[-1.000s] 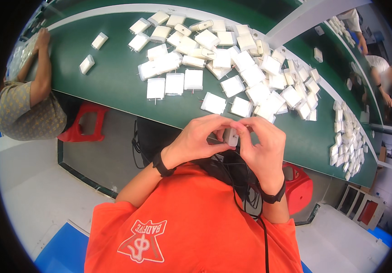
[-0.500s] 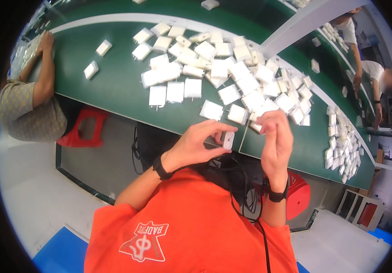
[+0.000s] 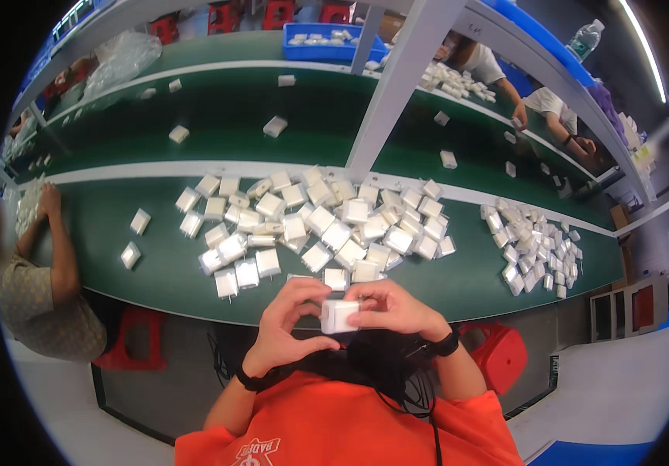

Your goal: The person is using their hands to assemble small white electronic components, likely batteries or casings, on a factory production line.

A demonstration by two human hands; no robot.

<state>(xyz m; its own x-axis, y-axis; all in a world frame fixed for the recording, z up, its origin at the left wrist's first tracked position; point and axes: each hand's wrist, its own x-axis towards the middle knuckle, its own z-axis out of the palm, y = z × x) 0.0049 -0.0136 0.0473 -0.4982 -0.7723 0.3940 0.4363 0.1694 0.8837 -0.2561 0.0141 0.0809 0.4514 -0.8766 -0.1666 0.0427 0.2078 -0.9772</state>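
Head view looks down on a small white plug-in charger block (image 3: 339,316) held between both hands just in front of the person's chest, on the near side of the green conveyor belt (image 3: 156,272). Left hand (image 3: 288,326) curls around the block's left side, thumb under it and fingers arched over the top, grasping it. Right hand (image 3: 393,307) closes on the block's right side with its fingertips pressed to the top and front, so both hands grip the same block. Each wrist carries a black band, and the orange shirt (image 3: 334,423) fills the lower edge below the hands.

Just beyond the block, on the belt, lies a wide heap of white charger blocks (image 3: 319,225), its nearest pieces close to the fingers. To the right of that heap, well apart from it, sits a smaller pile of white blocks (image 3: 536,248). To the heap's left a few stray blocks (image 3: 134,237) lie singly on the green surface. A grey upright post (image 3: 393,85) rises from behind the heap toward the top shelf. Beyond the post runs a second green belt (image 3: 218,116) with scattered single blocks and a blue bin (image 3: 327,43) at its far edge.

Left of the heap, at the belt's near edge, another person in a patterned shirt (image 3: 36,311) reaches an arm onto the belt. Red stools (image 3: 136,338) stand under the belt's edge on either side of the hands
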